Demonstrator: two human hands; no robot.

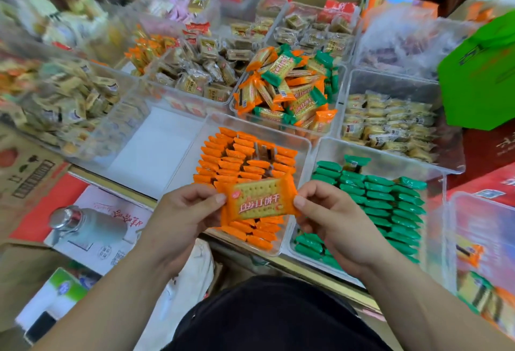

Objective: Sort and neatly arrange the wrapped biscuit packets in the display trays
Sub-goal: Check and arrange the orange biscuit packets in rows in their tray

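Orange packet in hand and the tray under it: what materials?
Orange packet: thin glossy printed plastic film, apparently; sheen and flat sealed ends. Tray: clear rigid plastic, maybe acrylic; see-through walls, rounded moulded corners.

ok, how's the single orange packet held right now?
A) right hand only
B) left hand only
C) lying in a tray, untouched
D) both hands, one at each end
D: the left hand pinches the left end of the orange packet and the right hand pinches its right end, in front of the tray of orange packets.
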